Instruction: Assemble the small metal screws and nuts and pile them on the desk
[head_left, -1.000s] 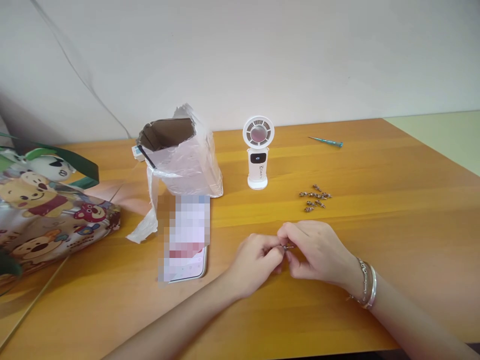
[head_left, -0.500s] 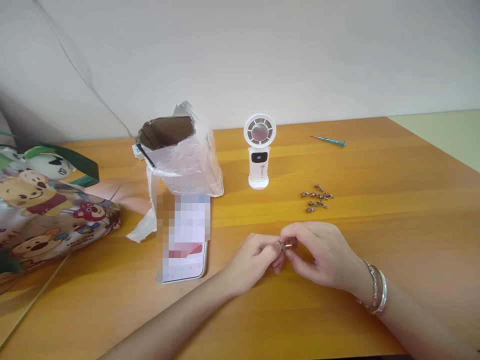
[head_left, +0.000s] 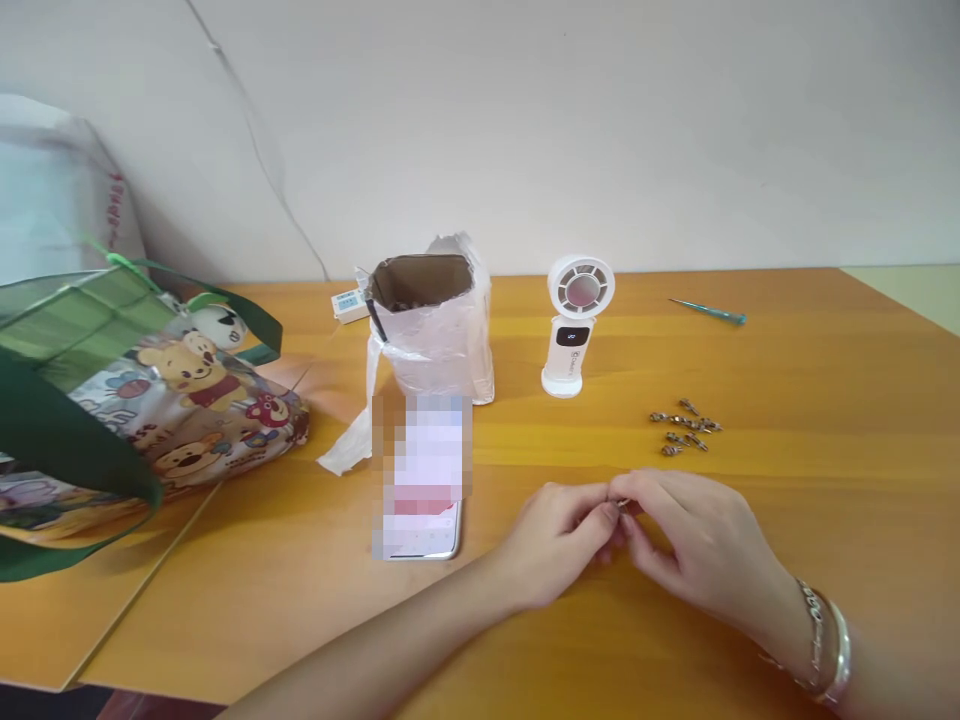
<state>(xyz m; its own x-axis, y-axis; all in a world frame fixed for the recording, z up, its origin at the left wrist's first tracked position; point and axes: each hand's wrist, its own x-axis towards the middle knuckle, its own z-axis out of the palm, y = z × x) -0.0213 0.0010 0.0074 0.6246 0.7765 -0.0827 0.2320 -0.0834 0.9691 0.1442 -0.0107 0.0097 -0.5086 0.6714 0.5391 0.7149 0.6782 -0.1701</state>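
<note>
My left hand (head_left: 561,540) is closed in a pinch on a small metal screw-like part (head_left: 622,503), held just above the table. My right hand (head_left: 694,525), with a chain bracelet and a bangle at its wrist, pinches the same part from the other side, thumb and fingertips meeting the left fingertips. Most of the part is covered by the fingers. Beyond the right hand lies a loose group of similar small metal parts (head_left: 684,423), several in number, each like a short screw with fittings on it.
A teal screwdriver (head_left: 709,311) lies at the back right. A white handheld fan (head_left: 568,355) stands mid-table. Left of it is a box wrapped in white plastic (head_left: 442,345), with a phone (head_left: 424,540) in front. A cartoon-print bag (head_left: 217,400) and a small white box (head_left: 349,306) sit further left.
My view has swung left, so everything sits further right in the picture. Both hands stay together on the metal part, and my right fingers now cover more of it.
</note>
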